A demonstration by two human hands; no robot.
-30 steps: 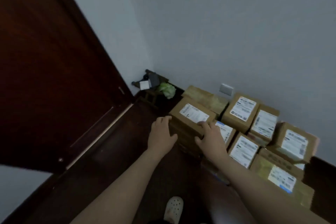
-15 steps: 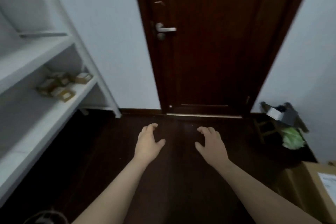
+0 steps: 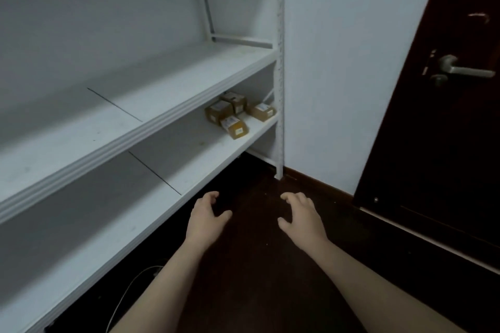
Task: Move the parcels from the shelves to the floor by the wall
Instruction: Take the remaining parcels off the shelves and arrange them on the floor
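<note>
Several small brown parcels with white labels sit at the far right end of the lower shelf (image 3: pixel 189 159): one at the front (image 3: pixel 234 127), one behind it (image 3: pixel 218 110), one at the back (image 3: pixel 234 100) and one to the right (image 3: pixel 261 111). My left hand (image 3: pixel 207 217) and my right hand (image 3: pixel 301 216) hover empty over the dark floor, fingers loosely spread and slightly curled. Both hands are well short of the parcels.
The white shelving unit's upper shelf (image 3: pixel 151 105) lies bare on the left. A white upright post (image 3: pixel 278 67) ends the unit beside the wall. A dark wooden door (image 3: pixel 443 127) with a metal handle (image 3: pixel 460 69) stands at the right. A white cable (image 3: pixel 130 292) lies under the shelves.
My view has swung left from the stacked parcels by the wall, past the door, to the shelves. My hands let go of a box and now hover empty.
</note>
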